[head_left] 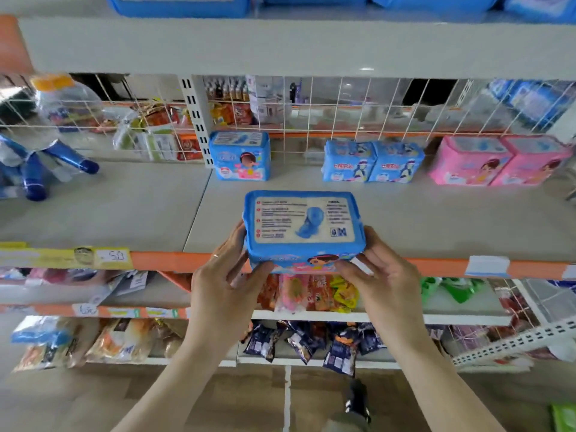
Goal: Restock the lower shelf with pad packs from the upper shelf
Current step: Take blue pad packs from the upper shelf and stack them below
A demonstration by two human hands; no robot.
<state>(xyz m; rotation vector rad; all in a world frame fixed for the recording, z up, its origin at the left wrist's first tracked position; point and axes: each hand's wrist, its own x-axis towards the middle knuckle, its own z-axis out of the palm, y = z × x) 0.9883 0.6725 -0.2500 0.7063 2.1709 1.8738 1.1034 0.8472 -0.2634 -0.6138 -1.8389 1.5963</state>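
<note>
A blue pad pack (304, 227) with a printed white panel on top sits at the front edge of the grey lower shelf (452, 219). My left hand (227, 275) grips its left side, thumb against the front face. My right hand (380, 275) grips its right side in the same way. A matching blue pad pack (239, 155) stands upright farther back on the shelf. More blue packs (180, 6) lie on the upper shelf (280, 45) at the top of the view.
Two smaller blue packs (372, 162) and two pink packs (498, 160) stand at the back right. Blue bottles (46, 169) lie at the left. A white wire grid (343, 107) backs the shelf. Snack bags fill the shelves below.
</note>
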